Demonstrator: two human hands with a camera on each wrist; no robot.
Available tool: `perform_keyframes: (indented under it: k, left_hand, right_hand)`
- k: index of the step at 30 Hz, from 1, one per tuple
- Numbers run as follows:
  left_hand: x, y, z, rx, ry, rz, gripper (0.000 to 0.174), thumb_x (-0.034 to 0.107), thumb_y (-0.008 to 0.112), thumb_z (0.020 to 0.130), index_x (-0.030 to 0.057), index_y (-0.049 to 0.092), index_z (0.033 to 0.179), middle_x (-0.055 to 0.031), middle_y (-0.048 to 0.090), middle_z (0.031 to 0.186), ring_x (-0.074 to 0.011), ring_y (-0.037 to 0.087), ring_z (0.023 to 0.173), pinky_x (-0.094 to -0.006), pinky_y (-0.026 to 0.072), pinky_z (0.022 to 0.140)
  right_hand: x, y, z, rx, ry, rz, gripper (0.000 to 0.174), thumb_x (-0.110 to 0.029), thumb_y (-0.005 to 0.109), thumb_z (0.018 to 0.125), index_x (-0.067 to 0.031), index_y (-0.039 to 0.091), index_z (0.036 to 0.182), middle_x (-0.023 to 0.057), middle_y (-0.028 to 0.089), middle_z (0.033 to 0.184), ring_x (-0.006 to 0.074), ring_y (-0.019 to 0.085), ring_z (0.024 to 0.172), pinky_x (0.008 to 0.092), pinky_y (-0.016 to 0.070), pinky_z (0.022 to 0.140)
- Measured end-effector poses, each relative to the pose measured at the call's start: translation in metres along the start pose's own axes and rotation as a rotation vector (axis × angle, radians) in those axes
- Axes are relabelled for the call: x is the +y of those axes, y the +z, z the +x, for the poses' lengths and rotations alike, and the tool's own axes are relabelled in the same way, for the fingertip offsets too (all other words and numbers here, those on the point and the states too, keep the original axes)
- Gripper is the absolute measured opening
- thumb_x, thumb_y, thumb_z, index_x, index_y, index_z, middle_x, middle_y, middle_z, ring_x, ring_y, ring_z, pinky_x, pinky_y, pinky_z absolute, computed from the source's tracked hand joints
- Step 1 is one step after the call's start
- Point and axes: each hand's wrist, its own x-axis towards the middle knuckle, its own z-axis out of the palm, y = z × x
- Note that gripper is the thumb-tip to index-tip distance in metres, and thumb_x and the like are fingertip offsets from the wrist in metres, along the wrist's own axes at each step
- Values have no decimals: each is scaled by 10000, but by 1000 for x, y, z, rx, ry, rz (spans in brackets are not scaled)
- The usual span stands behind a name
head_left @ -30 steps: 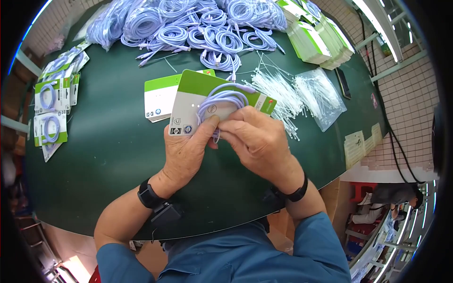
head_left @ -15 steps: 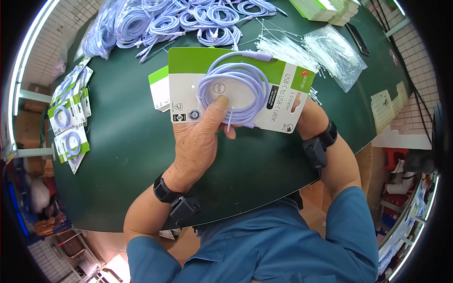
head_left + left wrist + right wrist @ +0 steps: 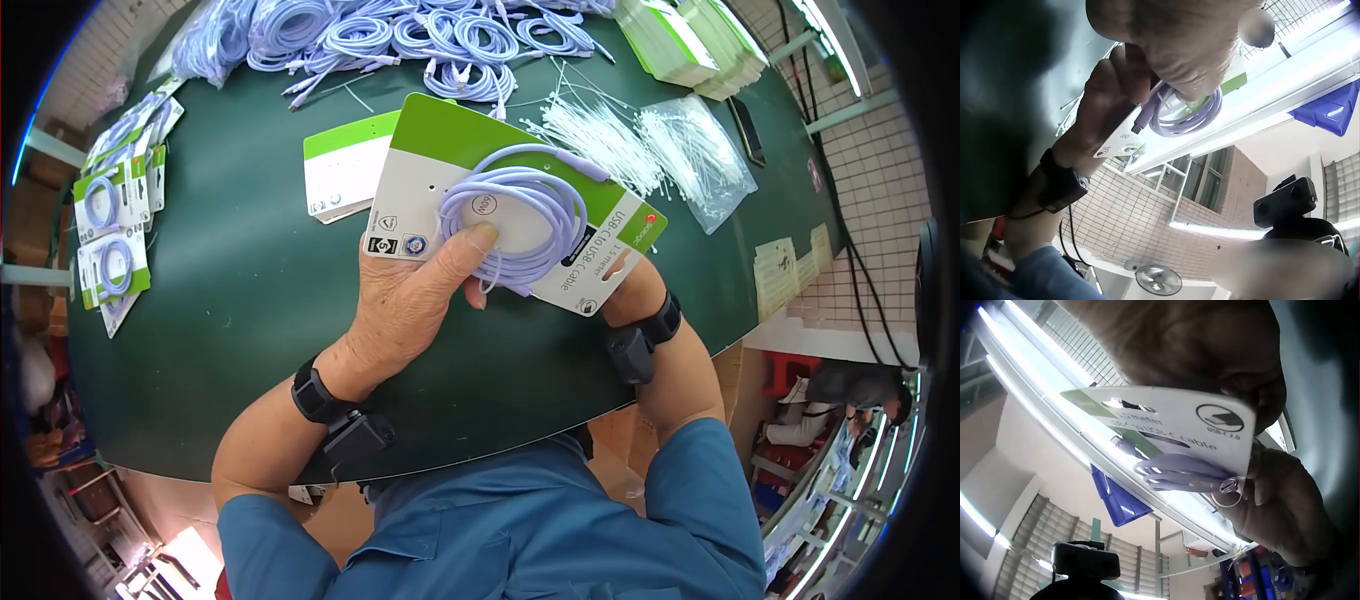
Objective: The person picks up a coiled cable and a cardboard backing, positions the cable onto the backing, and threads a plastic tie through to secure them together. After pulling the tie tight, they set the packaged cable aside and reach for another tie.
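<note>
My left hand [image 3: 405, 300] holds a green and white printed card [image 3: 410, 185], its thumb pressing a coiled lilac USB-C cable [image 3: 570, 225] against the front. A thin white cable tie [image 3: 487, 280] loops round the coil's lower side near the thumb. Behind the card's right end is my right hand [image 3: 637, 292], its fingers hidden in the head view. In the left wrist view the right hand [image 3: 1100, 94] has bent fingers close to the card's back; I cannot tell whether they grip anything. The right wrist view shows the card's printed edge [image 3: 1216, 419] between both hands.
Coiled lilac cables [image 3: 470, 40] heap along the back. Loose white cable ties [image 3: 590, 125] and a clear bag of ties [image 3: 700, 165] lie right of centre. Card stacks [image 3: 680, 50], a phone [image 3: 746, 130], blank cards [image 3: 340, 180] and finished cable cards [image 3: 115, 265] surround the work area.
My right hand has gone from pinching at the coil's front to behind the card's right end. The card was lifted and turned, and now tilts down to the right.
</note>
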Motion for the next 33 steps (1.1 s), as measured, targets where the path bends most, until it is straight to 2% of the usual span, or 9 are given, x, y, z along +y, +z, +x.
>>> perform_keyframes:
  k: [5, 8, 13, 16, 17, 20, 25, 28, 33]
  left_hand:
    - [4, 3, 0, -8, -32, 16, 347, 77, 735, 962, -19, 624, 1276, -106, 723, 1031, -134, 699, 748, -235, 544, 512]
    - [3, 1, 2, -11, -39, 4, 344, 78, 732, 963, -22, 624, 1274, -105, 726, 1024, -134, 700, 741, -236, 545, 513]
    - [5, 3, 1, -40, -84, 25, 338, 72, 726, 961, -35, 618, 1263, -108, 727, 1003, -138, 705, 707, -230, 536, 499]
    - [7, 5, 1, -15, -101, 49, 336, 71, 726, 955, -39, 615, 1253, -110, 725, 993, -140, 705, 687, -225, 527, 486]
    - [7, 6, 1, -2, -110, 60, 335, 70, 726, 952, -42, 613, 1248, -111, 724, 989, -141, 705, 677, -223, 522, 479]
    - [4, 7, 2, 14, -129, 23, 337, 76, 730, 946, -41, 613, 1239, -114, 722, 980, -141, 705, 664, -221, 514, 466]
    - [8, 10, 1, 50, -160, 60, 340, 90, 743, 938, -29, 618, 1231, -111, 721, 993, -128, 691, 665, -221, 511, 477]
    - [7, 7, 2, 59, -174, 56, 353, 76, 753, 924, -19, 620, 1237, -100, 722, 1012, -126, 690, 720, -230, 521, 516]
    - [5, 2, 5, 75, -294, 11, 371, 46, 785, 881, -3, 641, 1219, -76, 723, 1041, -135, 686, 847, -254, 535, 604]
  right_hand:
    - [10, -9, 3, 48, 44, 14, 406, -173, 701, 997, -44, 631, 1375, 88, 730, 1225, 192, 713, 1068, 310, 595, 878]
    - [18, -25, 2, -58, -17, -354, 565, -248, 725, 992, -94, 502, 1488, 108, 625, 1393, 214, 634, 1227, 334, 569, 992]
    - [2, 15, 13, -37, -67, -136, 635, -241, 780, 949, -116, 490, 1499, 105, 592, 1436, 219, 607, 1269, 362, 538, 1044]
    - [-2, 25, 21, -33, -523, -868, 705, -271, 826, 909, -136, 480, 1508, 96, 562, 1472, 233, 572, 1319, 396, 494, 1096]
    - [0, 24, 21, -32, -522, -867, 705, -271, 826, 909, -136, 480, 1508, 96, 562, 1472, 233, 572, 1319, 396, 494, 1096]
    - [10, 21, 21, 7, -210, -166, 748, -320, 852, 881, -144, 483, 1507, 84, 558, 1478, 234, 557, 1338, 412, 456, 1129]
    - [4, 17, 20, -122, -251, -440, 777, -293, 786, 942, -158, 377, 1588, 90, 509, 1548, 218, 511, 1406, 388, 418, 1168]
    - [23, 11, 29, -74, -210, -70, 671, -288, 765, 964, -122, 450, 1532, 87, 563, 1472, 223, 564, 1331, 369, 494, 1086]
    - [-3, 0, 57, -115, -424, -302, 444, -244, 715, 1007, -59, 565, 1382, 94, 659, 1308, 165, 648, 1156, 288, 551, 932]
